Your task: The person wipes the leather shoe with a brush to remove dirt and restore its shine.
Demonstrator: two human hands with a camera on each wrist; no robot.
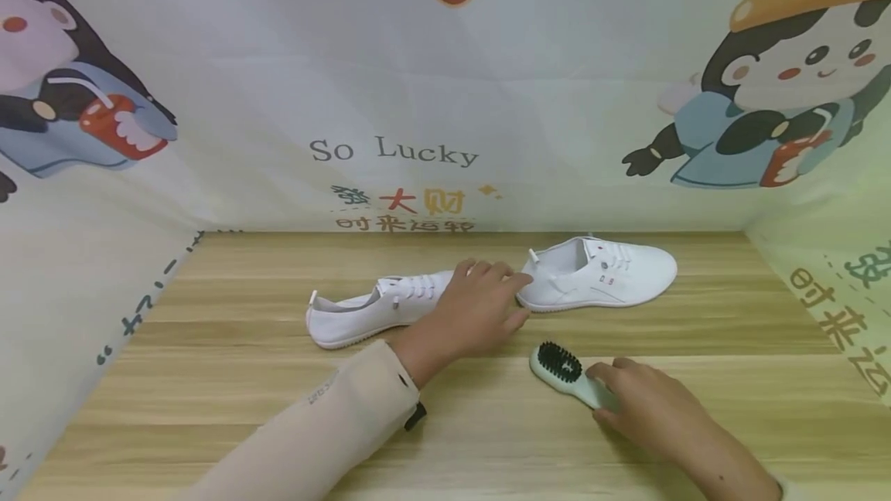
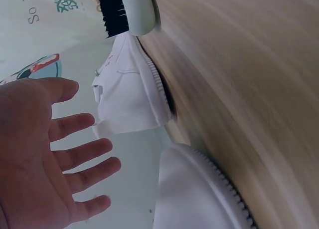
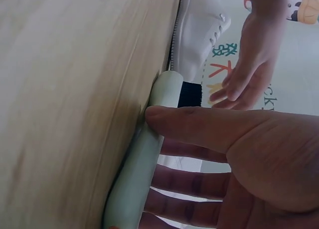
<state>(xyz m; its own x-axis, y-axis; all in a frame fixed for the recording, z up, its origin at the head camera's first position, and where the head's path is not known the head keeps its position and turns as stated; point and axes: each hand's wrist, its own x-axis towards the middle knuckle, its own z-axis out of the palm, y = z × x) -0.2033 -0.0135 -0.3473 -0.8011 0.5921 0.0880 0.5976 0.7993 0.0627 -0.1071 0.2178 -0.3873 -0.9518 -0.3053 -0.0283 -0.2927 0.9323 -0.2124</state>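
Left fingers [image 2: 84,154] spread near white shoes [image 1: 626,277] | right fingers [image 3: 192,182] pinching brush [image 1: 572,379] | open wood [image 1: 605,335] between brush and shoes

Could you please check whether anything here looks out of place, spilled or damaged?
No spill or damage is visible. Slightly odd is the brush: the right hand holds it with bristles facing up, away from the tabletop. The white shoes are staggered rather than side by side.

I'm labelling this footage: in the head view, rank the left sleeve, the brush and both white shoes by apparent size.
1. Left sleeve
2. Right-side shoe and left-side shoe: alike, and the left hand partly hides the latter, so unranked
3. Brush, partly covered
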